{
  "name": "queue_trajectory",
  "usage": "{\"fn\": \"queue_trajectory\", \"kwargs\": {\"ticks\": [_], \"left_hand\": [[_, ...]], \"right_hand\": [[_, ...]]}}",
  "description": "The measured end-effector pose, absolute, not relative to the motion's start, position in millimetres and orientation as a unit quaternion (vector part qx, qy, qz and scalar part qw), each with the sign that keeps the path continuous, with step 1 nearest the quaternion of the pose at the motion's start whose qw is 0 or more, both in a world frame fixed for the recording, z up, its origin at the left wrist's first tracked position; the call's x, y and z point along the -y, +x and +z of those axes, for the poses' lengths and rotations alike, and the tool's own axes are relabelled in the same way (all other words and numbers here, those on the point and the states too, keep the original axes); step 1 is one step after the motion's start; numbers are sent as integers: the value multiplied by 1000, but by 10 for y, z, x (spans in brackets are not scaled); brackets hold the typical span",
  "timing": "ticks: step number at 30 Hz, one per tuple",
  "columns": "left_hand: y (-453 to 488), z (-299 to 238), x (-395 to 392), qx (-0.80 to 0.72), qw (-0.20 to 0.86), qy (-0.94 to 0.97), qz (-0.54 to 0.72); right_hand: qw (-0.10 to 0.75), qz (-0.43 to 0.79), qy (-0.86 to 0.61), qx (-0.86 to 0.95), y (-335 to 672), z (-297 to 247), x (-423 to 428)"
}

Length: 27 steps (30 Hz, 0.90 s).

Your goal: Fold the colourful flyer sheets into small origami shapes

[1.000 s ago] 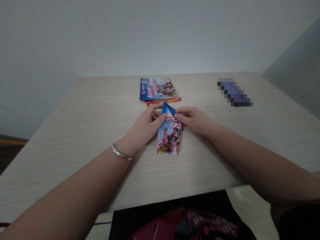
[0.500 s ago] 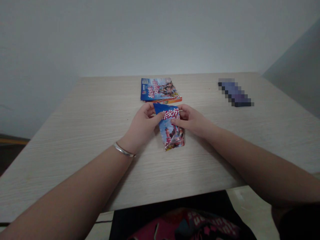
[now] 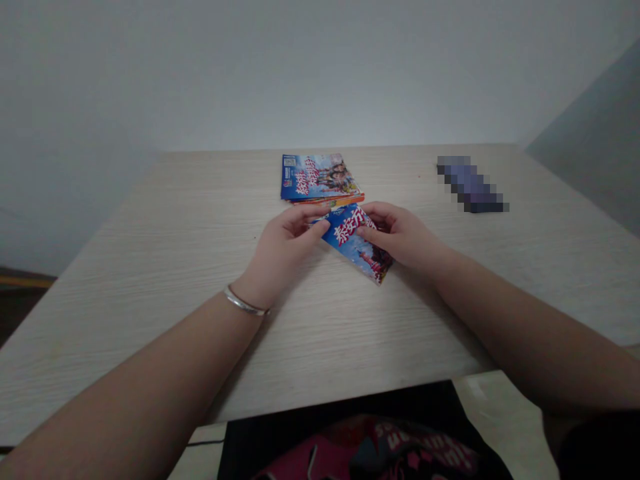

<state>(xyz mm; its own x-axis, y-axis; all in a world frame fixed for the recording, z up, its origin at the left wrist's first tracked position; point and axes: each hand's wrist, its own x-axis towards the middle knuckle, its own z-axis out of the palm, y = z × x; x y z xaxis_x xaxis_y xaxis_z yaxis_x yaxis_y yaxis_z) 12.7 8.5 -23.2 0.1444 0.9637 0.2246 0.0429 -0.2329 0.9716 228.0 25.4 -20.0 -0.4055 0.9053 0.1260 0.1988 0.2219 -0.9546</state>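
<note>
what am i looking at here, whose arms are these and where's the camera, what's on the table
There is no machine here: the camera sits on a person's head and looks forward and down, so the two bare arms are that person's own. The left hand, with a silver bracelet on its wrist, and the right hand together hold a small folded printed leaflet, blue with red and white lettering, tilted just over the pale wooden table. Behind it lies a small stack of similar leaflets. To the far right lies a blurred-out dark object, which cannot be identified.
</note>
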Motion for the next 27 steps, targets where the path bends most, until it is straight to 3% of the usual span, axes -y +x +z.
{"fn": "queue_trajectory", "kwargs": {"ticks": [8, 18, 27], "left_hand": [[129, -272, -45, -476, 337, 654, 481], [190, -227, 6, -457, 395, 649, 463], [145, -268, 29, -479, 307, 681, 461]], "right_hand": [[365, 501, -416, 665, 2264, -159, -243], [390, 551, -428, 602, 2240, -140, -247], [386, 566, -436, 583, 2221, -148, -245]]}}
